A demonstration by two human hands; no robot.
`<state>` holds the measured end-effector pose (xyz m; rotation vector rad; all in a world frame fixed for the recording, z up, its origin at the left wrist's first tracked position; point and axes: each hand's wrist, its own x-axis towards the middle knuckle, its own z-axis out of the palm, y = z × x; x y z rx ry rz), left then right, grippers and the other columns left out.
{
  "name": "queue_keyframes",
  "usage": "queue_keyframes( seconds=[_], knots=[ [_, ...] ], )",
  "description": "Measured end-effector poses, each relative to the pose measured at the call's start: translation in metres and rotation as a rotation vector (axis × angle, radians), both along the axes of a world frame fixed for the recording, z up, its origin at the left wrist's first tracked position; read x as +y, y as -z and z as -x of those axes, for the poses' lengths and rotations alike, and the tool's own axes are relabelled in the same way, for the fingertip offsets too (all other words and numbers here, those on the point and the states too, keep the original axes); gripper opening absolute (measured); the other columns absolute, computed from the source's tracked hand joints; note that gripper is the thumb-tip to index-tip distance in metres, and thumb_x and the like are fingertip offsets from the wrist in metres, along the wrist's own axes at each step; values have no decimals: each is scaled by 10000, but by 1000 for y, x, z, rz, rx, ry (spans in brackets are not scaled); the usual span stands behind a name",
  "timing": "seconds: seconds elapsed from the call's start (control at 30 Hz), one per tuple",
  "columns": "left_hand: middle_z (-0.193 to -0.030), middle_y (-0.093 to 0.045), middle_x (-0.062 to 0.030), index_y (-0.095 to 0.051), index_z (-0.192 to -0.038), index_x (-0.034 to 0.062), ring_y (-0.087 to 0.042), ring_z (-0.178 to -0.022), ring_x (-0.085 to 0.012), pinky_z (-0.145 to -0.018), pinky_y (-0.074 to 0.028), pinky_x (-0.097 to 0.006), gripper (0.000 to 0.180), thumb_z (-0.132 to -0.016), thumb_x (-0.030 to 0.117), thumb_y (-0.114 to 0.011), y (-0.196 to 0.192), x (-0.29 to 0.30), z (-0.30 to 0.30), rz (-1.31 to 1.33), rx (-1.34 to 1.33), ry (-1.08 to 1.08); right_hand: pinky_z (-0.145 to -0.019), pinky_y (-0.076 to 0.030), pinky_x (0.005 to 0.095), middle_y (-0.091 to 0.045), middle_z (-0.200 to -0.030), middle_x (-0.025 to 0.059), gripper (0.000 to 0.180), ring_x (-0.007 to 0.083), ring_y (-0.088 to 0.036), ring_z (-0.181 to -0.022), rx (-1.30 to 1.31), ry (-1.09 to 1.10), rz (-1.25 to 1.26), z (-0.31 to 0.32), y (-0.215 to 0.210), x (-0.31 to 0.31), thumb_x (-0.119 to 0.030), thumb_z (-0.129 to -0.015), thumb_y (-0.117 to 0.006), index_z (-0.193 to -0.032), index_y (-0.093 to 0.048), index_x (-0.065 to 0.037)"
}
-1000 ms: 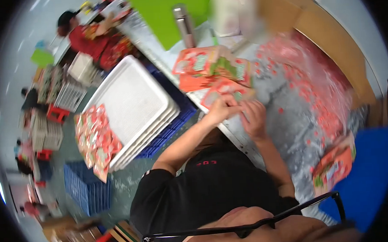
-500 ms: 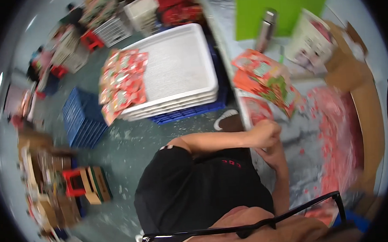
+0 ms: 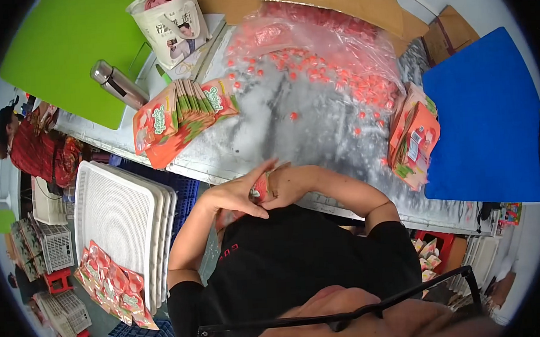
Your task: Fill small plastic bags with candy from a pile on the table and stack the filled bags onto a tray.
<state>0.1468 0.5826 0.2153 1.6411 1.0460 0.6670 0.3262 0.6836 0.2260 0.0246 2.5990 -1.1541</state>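
The left hand (image 3: 235,195) has thumb and forefinger spread wide around a red glossy packet (image 3: 259,190). The right hand (image 3: 288,184) bends against the packet's other side, its fingertips mostly hidden, so I cannot tell which hand grips it. Ahead and left of both hands lies a fanned pile of red-and-green flat pouches (image 3: 190,105).

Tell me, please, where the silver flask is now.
In the head view, the silver flask is at upper left, between the green panel and the red pouches.
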Motion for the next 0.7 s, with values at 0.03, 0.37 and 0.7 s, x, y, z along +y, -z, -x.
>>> queue_keyframes(
  seconds=[0.03,0.37,0.7],
  knots=[
    [-1389,-484,-185,-188,-1524,5,-455,-1314,-270,-1102,-333,-336,1096,-668,215,-839,7,3,-1,128,-142,103,-832,-500,391,-658,-1005,145,416,327,-638,-933,-160,-27,59,3,-5,4,-402,-895,-618,-1087,-644,-34],
    [-1434,-413,-121,-206,-1528,8,-354,-1341,-212,-1103,-323,-352,948,-709,108,-673,57,-33,6,260,-449,-576,-1087,-291,562,-442,-1465,149,723,386,-369,-1361,707,701,-734,-8,81,78,-455,-710,-794,-1335,-588,-157],
    [-1373,-460,-87,-345,-1457,12,-394,-1308,-172,-1101,-291,-309,797,-729,127,-649,45,-52,-9,304,-771,-698,-1119,-283,583,-398,-1508,159,631,407,-341,-1391,638,757,-1151,25,185,296,-430,-882,-618,-1462,-455,-242]
  ],
)
